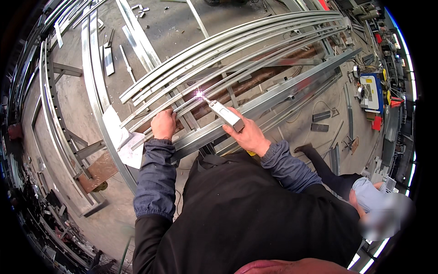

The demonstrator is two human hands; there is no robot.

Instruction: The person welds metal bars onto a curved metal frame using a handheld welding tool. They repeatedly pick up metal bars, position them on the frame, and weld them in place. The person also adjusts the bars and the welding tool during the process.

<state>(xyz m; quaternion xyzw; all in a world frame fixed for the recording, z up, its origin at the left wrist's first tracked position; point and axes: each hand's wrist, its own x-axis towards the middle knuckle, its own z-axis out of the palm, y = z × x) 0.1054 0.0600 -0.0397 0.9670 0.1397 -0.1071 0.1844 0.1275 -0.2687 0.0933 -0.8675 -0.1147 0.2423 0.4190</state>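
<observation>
My right hand (250, 136) is wrapped round a silver, box-bodied handheld welding torch (226, 115). The torch's thin nozzle points up and left, and a bright pinkish-white spark (199, 94) glows at its tip, on one of the long metal rails (214, 87). My left hand (163, 124) is closed, its fingers curled over the left end of a rail, left of the spark and below it. Its fingertips are partly hidden. Several shiny rails run side by side from here toward the upper right. A wider steel beam (269, 101) crosses in front of my body.
White paper sheets (130, 148) lie by the rails' left ends. More metal frames (59, 118) stand at the left. Offcuts (108, 59) are scattered on the floor. At the right are a blue-and-white machine (372, 93) and another person (365, 196), bent low close to my right side.
</observation>
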